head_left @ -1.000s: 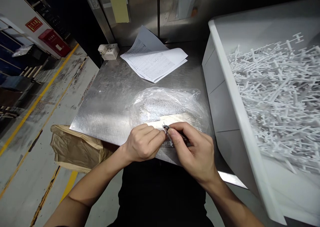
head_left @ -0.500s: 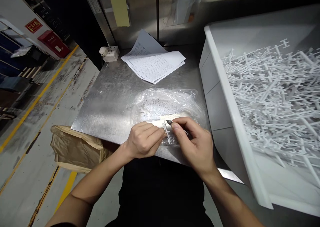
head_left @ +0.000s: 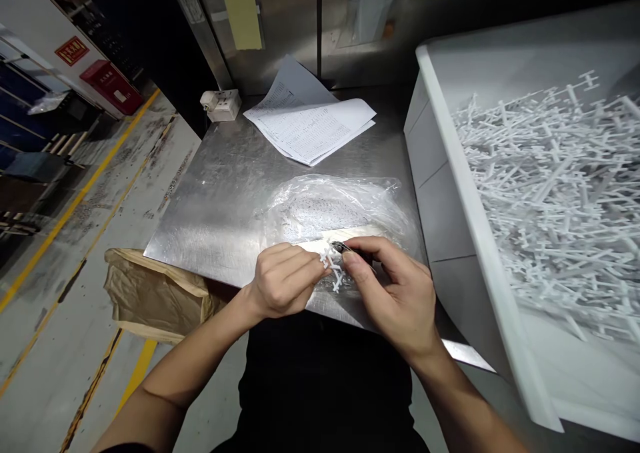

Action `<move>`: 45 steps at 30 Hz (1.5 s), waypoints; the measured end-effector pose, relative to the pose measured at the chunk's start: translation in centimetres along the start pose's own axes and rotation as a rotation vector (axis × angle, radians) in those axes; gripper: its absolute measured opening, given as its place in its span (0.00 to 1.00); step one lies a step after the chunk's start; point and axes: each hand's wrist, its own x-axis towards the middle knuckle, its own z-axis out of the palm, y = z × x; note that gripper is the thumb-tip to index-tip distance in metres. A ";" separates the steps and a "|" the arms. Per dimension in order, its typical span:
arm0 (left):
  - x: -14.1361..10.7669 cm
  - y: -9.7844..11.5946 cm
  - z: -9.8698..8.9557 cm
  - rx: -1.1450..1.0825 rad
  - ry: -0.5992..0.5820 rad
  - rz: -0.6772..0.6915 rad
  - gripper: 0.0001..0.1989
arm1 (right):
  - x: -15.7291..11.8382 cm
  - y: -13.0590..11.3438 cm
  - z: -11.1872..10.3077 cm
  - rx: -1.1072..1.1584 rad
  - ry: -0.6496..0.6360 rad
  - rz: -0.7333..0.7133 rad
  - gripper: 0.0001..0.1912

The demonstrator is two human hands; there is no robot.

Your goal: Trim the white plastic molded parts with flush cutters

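Closed in a fist, my left hand (head_left: 290, 280) pinches a small branched white plastic sprue (head_left: 336, 272) between thumb and forefinger. My right hand (head_left: 393, 286) is wrapped round small dark metal snips (head_left: 341, 246), whose tip points left at the top of the sprue. Most of the snips is hidden by the fingers. Under both hands lies a clear plastic bag (head_left: 325, 206) on the steel table, with small dark specks showing through or on it. A pale strip lies across the bag, partly behind the fingers.
A large white bin (head_left: 453, 193) full of white plastic sprues (head_left: 560, 200) stands at the right. Printed sheets (head_left: 315, 126) and a power socket (head_left: 223, 105) sit at the back of the steel table (head_left: 200, 200). An open brown bag (head_left: 157, 296) stands below its left edge.
The sprue has turned in my left fingers and now shows more of its branches, at a different slant. The snips have tilted slightly beside it. My view has shifted a little.
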 end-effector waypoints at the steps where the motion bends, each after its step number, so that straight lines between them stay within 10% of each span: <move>1: 0.0 0.0 0.0 0.000 -0.003 -0.001 0.05 | 0.0 0.0 0.0 -0.008 -0.002 -0.012 0.03; 23: -0.2 0.0 -0.1 -0.033 -0.032 0.041 0.07 | -0.2 0.3 0.2 -0.095 0.034 -0.212 0.06; 36: 0.2 0.2 0.4 0.039 -0.065 -0.012 0.03 | 0.3 0.0 0.3 -0.048 -0.013 0.082 0.06; 45: 0.3 -0.6 -0.4 -0.250 0.021 -0.351 0.09 | 0.1 0.6 -0.1 -0.005 0.053 0.092 0.06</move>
